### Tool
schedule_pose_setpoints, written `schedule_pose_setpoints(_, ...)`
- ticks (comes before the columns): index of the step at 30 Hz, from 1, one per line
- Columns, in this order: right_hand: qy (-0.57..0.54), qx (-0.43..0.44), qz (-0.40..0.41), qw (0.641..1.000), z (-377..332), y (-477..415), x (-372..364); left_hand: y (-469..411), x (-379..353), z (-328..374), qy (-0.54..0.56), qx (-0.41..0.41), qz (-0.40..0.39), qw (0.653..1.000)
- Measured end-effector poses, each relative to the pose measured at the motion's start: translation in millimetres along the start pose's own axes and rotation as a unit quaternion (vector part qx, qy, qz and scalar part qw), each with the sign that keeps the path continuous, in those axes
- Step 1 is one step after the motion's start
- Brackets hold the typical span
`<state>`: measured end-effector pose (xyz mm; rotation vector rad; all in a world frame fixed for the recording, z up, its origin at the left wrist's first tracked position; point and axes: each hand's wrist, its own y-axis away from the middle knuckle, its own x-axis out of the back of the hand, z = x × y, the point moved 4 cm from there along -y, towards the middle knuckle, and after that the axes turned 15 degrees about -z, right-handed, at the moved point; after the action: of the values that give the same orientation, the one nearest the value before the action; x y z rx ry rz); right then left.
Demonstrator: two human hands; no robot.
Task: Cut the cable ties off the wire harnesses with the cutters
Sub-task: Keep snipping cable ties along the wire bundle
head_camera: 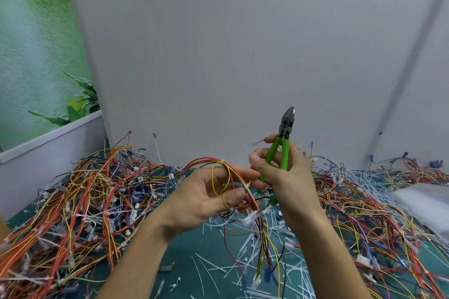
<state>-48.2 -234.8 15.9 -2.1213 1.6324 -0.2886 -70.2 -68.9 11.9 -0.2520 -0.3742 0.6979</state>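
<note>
My left hand (206,195) holds a wire harness (252,204) of red, yellow and black wires, which loops over its fingers and hangs down to the table. A white cable tie (246,185) sits on the harness near the fingertips. My right hand (284,172) grips the green handles of the cutters (281,143), whose dark jaws point upward and look closed, apart from the harness. The fingers of both hands meet near the tie.
A big heap of tangled harnesses (85,201) covers the left of the green mat (201,245); another heap (388,213) lies to the right. Cut white ties (245,262) litter the middle. A clear plastic bag (425,201) lies far right. A grey wall stands behind.
</note>
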Motion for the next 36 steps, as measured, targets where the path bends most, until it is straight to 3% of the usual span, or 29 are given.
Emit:
schedule_pose_setpoints(5, 0.120, -0.042, -0.028, 0.992, -8.9, 2.5, 10.3, 3.8, 11.8, 5.6, -0.036, -0.006, 0.054, 0.998)
schedule_pose_setpoints(8, 0.090, -0.103, -0.153, 0.979, -21.3, 8.6, 20.8, 10.3, 23.4, 11.1, -0.040, -0.022, 0.080, 0.996)
schedule_pose_setpoints(11, 0.147, -0.150, -0.303, 0.930, -33.4, 22.8, 23.3, 14.4, 29.1, 14.9, -0.056, -0.034, 0.089, 0.994)
schedule_pose_setpoints(13, 0.190, -0.174, -0.358, 0.897, -35.1, 28.9, 20.2, 15.4, 29.4, 16.0, -0.072, -0.034, 0.083, 0.993)
schedule_pose_setpoints(22, 0.232, -0.198, -0.388, 0.870, -32.3, 30.2, 6.9, 15.2, 24.7, 19.5, -0.109, -0.021, 0.050, 0.993)
schedule_pose_setpoints(36, 0.200, -0.184, -0.408, 0.872, -31.3, 30.3, 2.6, 16.4, 23.7, 19.2, -0.104, -0.018, 0.048, 0.993)
